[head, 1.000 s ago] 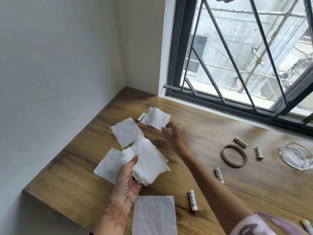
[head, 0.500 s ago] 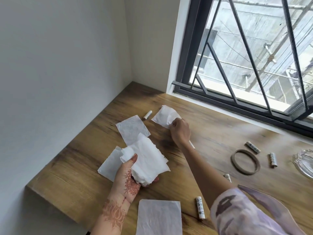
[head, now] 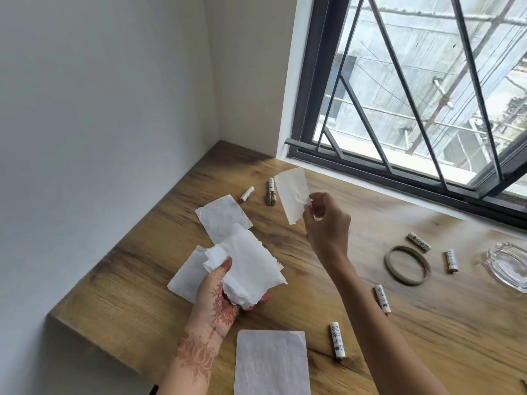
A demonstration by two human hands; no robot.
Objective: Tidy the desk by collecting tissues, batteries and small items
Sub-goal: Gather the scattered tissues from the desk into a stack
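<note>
My left hand, marked with henna, grips a stack of white tissues above the wooden desk. My right hand pinches a single tissue by its edge, lifted off the desk. Flat tissues lie on the desk: one behind the stack, one under my left hand, one at the near edge. White batteries lie scattered: two at the back, two in front, two at the right.
A small wooden hand figure lies by the back batteries. A brown ring and a glass ashtray sit at the right. A white wall bounds the left; a barred window stands behind the desk.
My right hand took hold of the far tissue and lifted it off the desk, uncovering a battery and the small wooden hand figure. My left hand kept its stack.
</note>
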